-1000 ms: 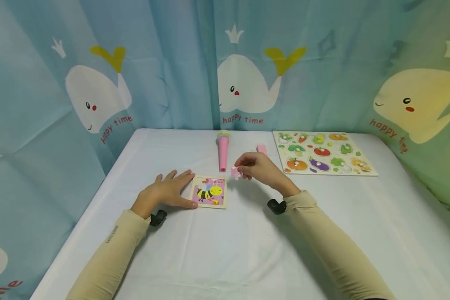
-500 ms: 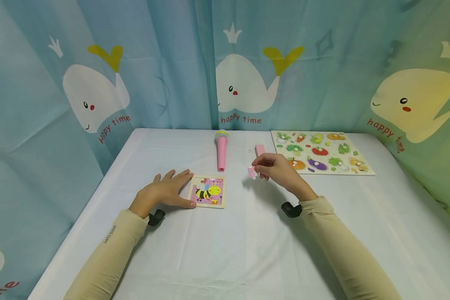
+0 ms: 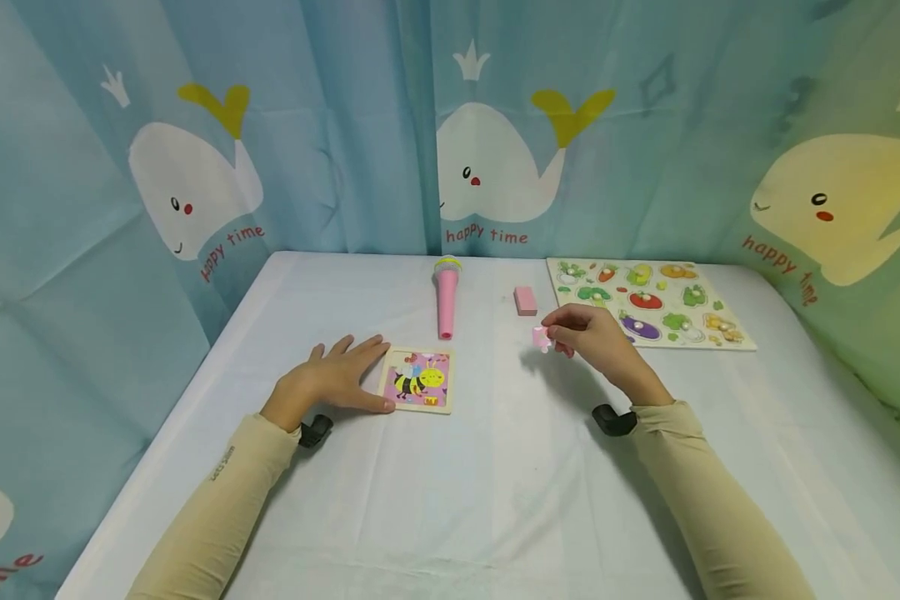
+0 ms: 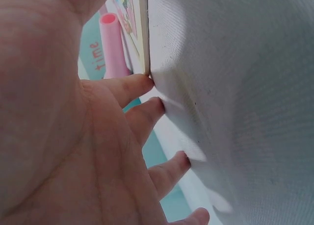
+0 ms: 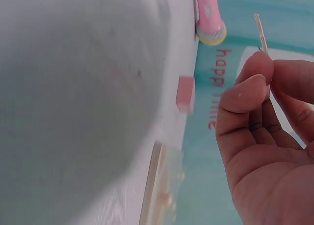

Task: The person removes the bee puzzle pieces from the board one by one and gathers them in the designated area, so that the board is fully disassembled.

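Note:
A small square jigsaw puzzle [image 3: 420, 382] with a bee picture and a pale wooden border lies flat on the table. My left hand [image 3: 332, 380] is spread at its left side, thumb at the near corner and index finger at the far one. In the left wrist view the index fingertip [image 4: 146, 83] touches the board's edge, and the other fingertips reach toward the cloth. Above the table, to the right of that board, my right hand [image 3: 594, 340] pinches a pink puzzle piece [image 3: 541, 337] between thumb and forefinger. The right wrist view shows this piece edge-on.
Behind the bee puzzle lies a pink toy microphone [image 3: 446, 300]. A pink block [image 3: 525, 301] sits just beyond my right hand. At the back right, a vegetable peg board [image 3: 667, 304] is partly covered by that hand. A blue whale-print curtain [image 3: 375, 125] borders the white-covered table.
My right hand has moved to the right with the pink puzzle piece, away from the bee puzzle, and the pink block now shows fully. My left hand keeps its place.

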`<state>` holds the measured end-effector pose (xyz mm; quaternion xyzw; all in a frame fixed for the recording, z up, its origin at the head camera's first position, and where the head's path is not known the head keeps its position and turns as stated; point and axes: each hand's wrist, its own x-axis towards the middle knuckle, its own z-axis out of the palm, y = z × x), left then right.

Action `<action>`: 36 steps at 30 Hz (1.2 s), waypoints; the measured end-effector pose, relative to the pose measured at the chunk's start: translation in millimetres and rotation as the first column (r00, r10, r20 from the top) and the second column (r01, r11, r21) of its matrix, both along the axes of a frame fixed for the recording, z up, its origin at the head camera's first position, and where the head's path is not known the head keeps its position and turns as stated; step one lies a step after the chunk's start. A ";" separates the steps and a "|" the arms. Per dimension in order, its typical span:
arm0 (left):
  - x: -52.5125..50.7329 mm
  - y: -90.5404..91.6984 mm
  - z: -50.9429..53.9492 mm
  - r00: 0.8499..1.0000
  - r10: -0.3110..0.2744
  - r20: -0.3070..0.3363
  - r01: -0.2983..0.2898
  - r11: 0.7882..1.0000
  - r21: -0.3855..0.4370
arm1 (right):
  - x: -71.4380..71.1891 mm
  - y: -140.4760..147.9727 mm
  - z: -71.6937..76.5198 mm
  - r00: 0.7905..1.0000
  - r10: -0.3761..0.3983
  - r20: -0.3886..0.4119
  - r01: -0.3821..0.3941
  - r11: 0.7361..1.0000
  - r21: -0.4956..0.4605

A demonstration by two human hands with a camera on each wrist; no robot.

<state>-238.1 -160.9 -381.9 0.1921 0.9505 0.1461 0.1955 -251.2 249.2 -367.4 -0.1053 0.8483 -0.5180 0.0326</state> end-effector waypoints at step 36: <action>-4.4 0.2 -3.1 1.000 -0.006 0.002 0.006 1.000 -0.016 | 10.5 129.9 2.1 0.930 -0.344 0.127 0.328 0.936 0.129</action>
